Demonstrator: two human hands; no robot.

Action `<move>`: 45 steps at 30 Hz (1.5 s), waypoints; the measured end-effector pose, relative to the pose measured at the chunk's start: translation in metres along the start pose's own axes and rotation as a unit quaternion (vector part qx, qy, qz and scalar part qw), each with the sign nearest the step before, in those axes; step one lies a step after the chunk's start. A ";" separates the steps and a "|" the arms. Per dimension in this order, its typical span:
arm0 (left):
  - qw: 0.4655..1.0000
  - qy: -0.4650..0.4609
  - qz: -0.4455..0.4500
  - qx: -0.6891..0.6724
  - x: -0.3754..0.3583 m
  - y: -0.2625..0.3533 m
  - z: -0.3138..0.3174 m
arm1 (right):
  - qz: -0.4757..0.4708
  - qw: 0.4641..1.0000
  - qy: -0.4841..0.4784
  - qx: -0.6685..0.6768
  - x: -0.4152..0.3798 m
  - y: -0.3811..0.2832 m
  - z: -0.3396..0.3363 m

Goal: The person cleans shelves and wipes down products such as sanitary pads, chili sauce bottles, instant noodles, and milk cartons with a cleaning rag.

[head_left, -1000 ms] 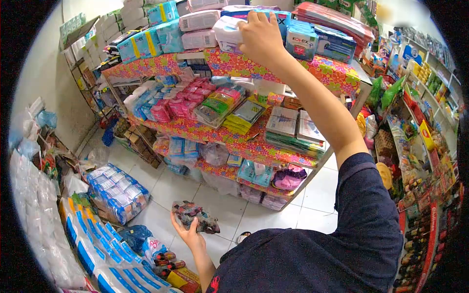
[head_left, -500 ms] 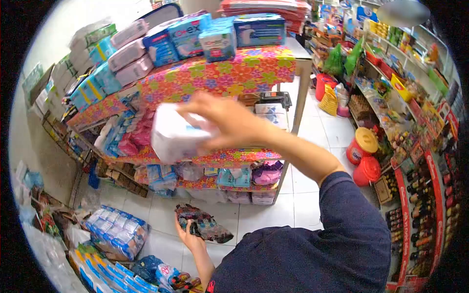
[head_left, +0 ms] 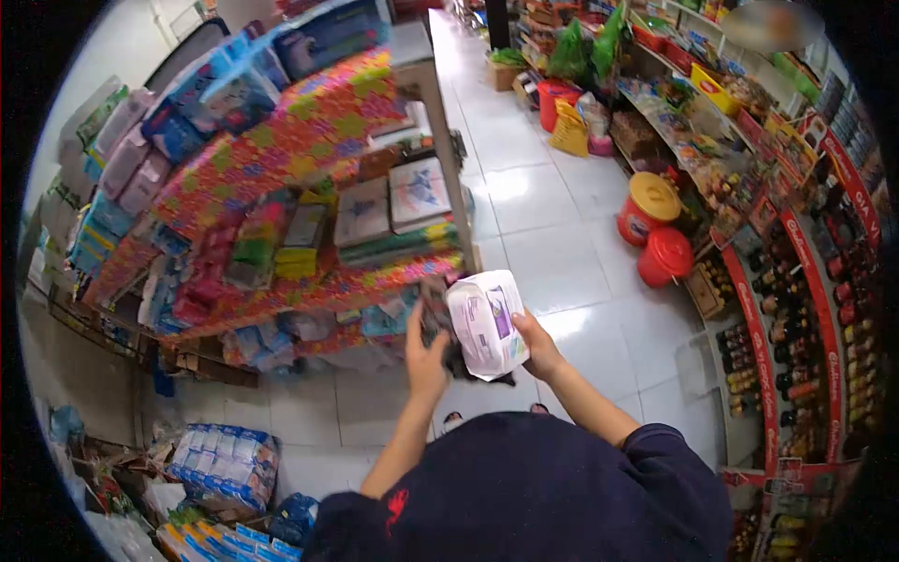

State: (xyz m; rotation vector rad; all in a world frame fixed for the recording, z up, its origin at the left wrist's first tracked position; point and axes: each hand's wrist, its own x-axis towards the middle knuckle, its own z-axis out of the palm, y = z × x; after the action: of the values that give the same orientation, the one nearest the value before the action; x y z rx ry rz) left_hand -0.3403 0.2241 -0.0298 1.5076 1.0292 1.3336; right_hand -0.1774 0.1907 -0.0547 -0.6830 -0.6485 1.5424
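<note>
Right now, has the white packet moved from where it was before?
Yes. The white packet was up on the flowery shelf; now it's below its top, in the right hand.

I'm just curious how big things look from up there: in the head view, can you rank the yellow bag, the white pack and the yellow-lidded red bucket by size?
1. White pack
2. Yellow-lidded red bucket
3. Yellow bag
The pack is nearest, so true sizes may differ.

Navy short-sleeved shirt [head_left: 524,496] with a red emblem [head_left: 397,507]
</note>
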 end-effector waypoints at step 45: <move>0.965 -0.203 0.136 0.092 -0.018 0.044 0.154 | -0.008 0.994 0.103 0.035 -0.062 -0.085 -0.119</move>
State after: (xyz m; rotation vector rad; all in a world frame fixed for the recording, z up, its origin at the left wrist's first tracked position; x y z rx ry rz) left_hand -0.1864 0.1827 -0.0033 2.0184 0.7142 1.0611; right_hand -0.0282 0.1365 -0.0676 -0.7703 -0.4418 1.4490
